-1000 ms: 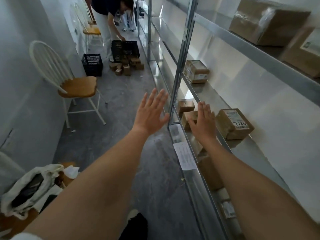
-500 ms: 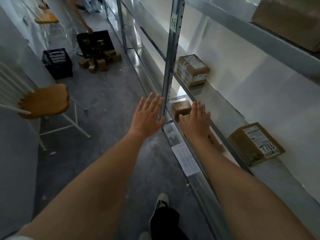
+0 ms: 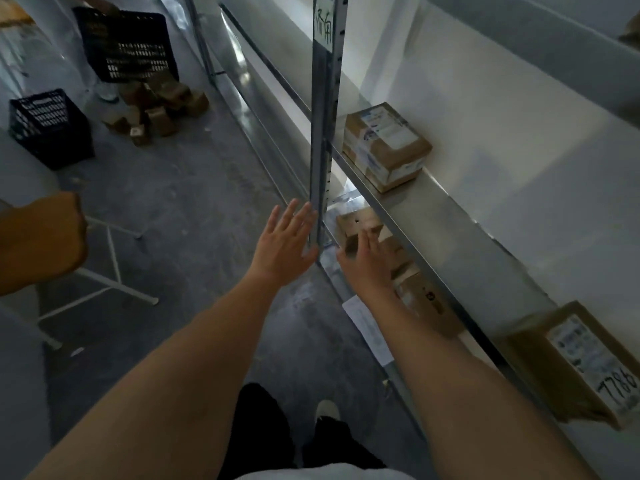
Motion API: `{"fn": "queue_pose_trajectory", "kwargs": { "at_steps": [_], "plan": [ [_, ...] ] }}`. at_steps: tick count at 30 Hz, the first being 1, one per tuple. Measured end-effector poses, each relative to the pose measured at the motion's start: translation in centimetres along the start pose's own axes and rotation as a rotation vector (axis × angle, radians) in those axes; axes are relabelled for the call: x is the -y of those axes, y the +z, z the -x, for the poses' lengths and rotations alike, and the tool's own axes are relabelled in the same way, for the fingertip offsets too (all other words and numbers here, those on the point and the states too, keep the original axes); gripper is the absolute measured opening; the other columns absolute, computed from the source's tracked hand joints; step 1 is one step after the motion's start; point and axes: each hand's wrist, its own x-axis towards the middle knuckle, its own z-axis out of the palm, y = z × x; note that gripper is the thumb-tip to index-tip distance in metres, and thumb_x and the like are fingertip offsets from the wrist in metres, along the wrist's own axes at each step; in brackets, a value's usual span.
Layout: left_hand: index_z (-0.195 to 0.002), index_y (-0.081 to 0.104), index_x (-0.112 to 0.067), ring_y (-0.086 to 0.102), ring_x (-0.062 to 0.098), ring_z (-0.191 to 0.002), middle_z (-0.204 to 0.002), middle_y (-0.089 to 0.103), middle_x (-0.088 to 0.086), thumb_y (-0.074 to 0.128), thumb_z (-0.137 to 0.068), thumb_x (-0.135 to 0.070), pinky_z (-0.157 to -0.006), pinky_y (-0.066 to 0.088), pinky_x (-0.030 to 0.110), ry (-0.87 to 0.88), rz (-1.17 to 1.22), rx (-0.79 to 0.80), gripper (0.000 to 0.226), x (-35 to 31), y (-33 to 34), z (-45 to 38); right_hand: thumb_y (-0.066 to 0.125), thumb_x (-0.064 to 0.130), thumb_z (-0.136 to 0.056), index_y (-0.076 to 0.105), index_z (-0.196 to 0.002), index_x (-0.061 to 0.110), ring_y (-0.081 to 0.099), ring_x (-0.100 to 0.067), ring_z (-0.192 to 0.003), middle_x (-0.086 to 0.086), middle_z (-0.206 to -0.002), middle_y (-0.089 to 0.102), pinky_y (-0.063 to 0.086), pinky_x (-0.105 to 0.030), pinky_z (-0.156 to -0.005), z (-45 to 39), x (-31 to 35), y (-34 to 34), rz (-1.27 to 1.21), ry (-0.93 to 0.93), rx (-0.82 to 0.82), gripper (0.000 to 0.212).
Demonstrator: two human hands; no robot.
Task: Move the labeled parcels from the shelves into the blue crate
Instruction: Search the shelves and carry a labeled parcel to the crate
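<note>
Both hands are out in front, holding nothing. The left hand (image 3: 284,245) has its fingers straight and close together, just left of the metal shelf post (image 3: 323,116). The right hand (image 3: 369,263) reaches under the shelf, fingers spread loosely over a small parcel (image 3: 360,221) on the lower level. Another labeled parcel (image 3: 386,145) sits on the shelf just past the post, and one marked 7786 (image 3: 585,365) is near right. Two dark crates (image 3: 52,128) stand far left on the floor.
</note>
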Motion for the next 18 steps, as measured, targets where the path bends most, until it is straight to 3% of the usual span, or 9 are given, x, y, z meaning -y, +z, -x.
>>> {"fn": "queue_pose_trajectory", "kwargs": {
  "at_steps": [5, 9, 11, 15, 18],
  "plan": [
    [-0.153, 0.007, -0.018, -0.001, 0.023, -0.149, -0.162, 0.007, 0.004, 0.018, -0.095, -0.054, -0.121, 0.003, 0.047, 0.112, 0.042, 0.064, 0.07, 3.0, 3.6, -5.8, 0.045, 0.05, -0.096, 0.013, -0.155, 0.011, 0.013, -0.025, -0.149, -0.009, -0.163, 0.012, 0.016, -0.04, -0.119, -4.5, 0.0, 2.9, 0.032, 0.142, 0.065, 0.077],
    [-0.153, 0.011, -0.017, 0.003, 0.022, -0.149, -0.161, 0.012, 0.005, 0.021, -0.097, -0.052, -0.122, 0.005, 0.044, 0.181, 0.125, 0.168, 0.067, 7.4, 7.2, -10.1, 0.045, 0.053, -0.096, 0.014, -0.155, 0.018, 0.023, -0.029, -0.145, -0.007, -0.162, 0.015, 0.029, -0.049, -0.114, -8.7, 0.9, 6.0, -0.149, 0.396, 0.164, 0.075],
    [-0.153, 0.014, -0.017, 0.005, 0.022, -0.149, -0.161, 0.014, 0.005, 0.017, -0.095, -0.055, -0.122, 0.005, 0.043, 0.231, 0.155, 0.233, 0.07, 9.8, 9.0, -11.9, 0.046, 0.051, -0.096, 0.016, -0.155, 0.017, 0.026, -0.03, -0.144, -0.009, -0.161, 0.018, 0.03, -0.048, -0.113, -10.4, 1.6, 7.7, -0.24, 0.512, 0.143, 0.074],
    [-0.153, 0.013, -0.015, 0.003, 0.019, -0.149, -0.161, 0.011, 0.005, 0.032, -0.099, -0.044, -0.122, 0.004, 0.037, 0.299, 0.26, 0.338, 0.064, 13.1, 12.3, -15.2, 0.051, 0.044, -0.097, 0.016, -0.155, 0.014, 0.023, -0.028, -0.146, -0.008, -0.161, 0.019, 0.027, -0.044, -0.114, -12.1, 3.2, 12.1, -0.453, 0.693, 0.062, 0.074],
    [-0.153, 0.014, -0.016, 0.009, 0.021, -0.149, -0.16, 0.015, 0.005, 0.039, -0.099, -0.038, -0.121, 0.012, 0.038, 0.322, 0.347, 0.399, 0.064, 13.9, 15.2, -17.6, 0.053, 0.036, -0.097, 0.018, -0.153, 0.012, 0.028, -0.026, -0.144, -0.008, -0.16, 0.023, 0.028, -0.037, -0.112, -13.7, 3.2, 15.3, -0.585, 0.789, 0.0, 0.071]
  ]
}}
